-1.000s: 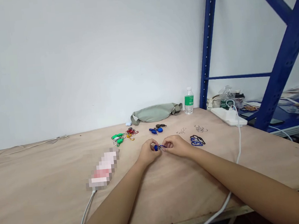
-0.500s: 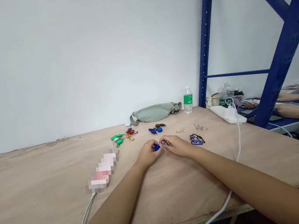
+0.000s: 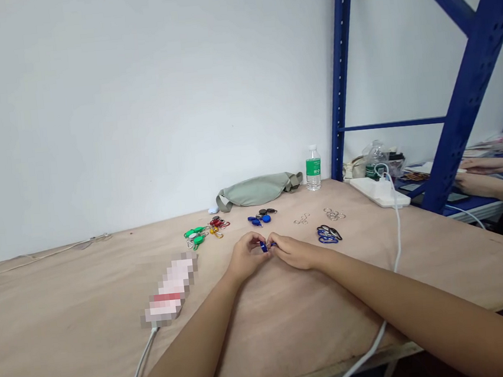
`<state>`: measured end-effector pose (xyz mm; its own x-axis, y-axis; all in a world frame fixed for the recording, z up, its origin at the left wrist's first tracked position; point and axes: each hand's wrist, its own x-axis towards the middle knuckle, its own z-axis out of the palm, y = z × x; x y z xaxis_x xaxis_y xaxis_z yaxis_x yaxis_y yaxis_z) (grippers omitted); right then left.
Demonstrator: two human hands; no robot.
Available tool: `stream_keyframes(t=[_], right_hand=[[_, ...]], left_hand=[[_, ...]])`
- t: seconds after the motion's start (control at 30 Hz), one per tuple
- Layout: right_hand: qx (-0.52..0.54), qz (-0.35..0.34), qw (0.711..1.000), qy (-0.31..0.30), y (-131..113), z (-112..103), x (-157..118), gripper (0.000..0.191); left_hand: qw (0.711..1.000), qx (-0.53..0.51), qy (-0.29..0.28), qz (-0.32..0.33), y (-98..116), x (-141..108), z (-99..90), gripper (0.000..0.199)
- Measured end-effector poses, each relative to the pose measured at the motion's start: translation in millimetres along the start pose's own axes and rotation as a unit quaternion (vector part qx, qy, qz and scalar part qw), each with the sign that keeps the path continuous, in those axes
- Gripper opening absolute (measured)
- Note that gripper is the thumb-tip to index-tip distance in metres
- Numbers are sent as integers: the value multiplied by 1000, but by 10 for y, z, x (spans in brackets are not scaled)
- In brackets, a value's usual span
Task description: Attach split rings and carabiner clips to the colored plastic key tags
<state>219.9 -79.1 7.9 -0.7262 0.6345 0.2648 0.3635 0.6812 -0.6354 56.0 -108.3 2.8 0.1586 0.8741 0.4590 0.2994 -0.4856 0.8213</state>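
The left hand (image 3: 247, 259) and right hand (image 3: 295, 252) are both closed in a pinch on a blue key tag (image 3: 263, 246), held between them over the plywood desk (image 3: 292, 333). Blue carabiners (image 3: 328, 235) lie just right of the right hand. Farther ahead lie blue tags (image 3: 260, 219) and metal split rings (image 3: 334, 214).

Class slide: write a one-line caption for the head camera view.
Left hand and right hand pinch a blue key tag over a plywood table.

We find the light bright and even, falling softly on the wall (image 3: 136, 104) beyond the grip (image 3: 266, 246), with only faint shadows on the worktop (image 3: 89, 311). Left of the grip, a pixelated patch (image 3: 170, 291) hides detail; right, the blue steel rack (image 3: 468, 90) leans with lens distortion.
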Motion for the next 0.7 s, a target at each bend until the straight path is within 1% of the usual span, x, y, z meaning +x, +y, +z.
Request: stream_keyframes(t=[0.07, 0.13, 0.2, 0.27, 0.37, 0.47, 0.6, 0.7], right_hand=[[-8, -11, 1000, -7, 10, -18, 8, 17], [-19, -11, 1000, -9, 17, -27, 15, 19], [-28, -3, 1000, -6, 22, -24, 19, 20], [-34, 8, 999, 2, 29, -12, 21, 19], [-44, 27, 999, 7, 52, 10, 23, 21], [-56, 35, 998, 3, 82, 24, 28, 23], [-81, 26, 996, 1, 98, 21, 38, 19], [-82, 2, 997, 3, 96, 0, 42, 15]], left_hand=[[998, -63, -10, -23, -3, 6, 11, 27], [994, -96, -11, -56, -2, 11, 16, 28], [992, -91, -7, -84, 6, 13, 13, 29], [992, -64, -3, -106, 20, 10, 5, 29], [993, -38, -4, -116, 49, -1, 1, 32], [993, -40, -17, -106, 77, -14, 8, 34], [993, -43, -33, -106, 91, -21, 24, 34], [991, -47, -40, -116, 87, -18, 36, 35]])
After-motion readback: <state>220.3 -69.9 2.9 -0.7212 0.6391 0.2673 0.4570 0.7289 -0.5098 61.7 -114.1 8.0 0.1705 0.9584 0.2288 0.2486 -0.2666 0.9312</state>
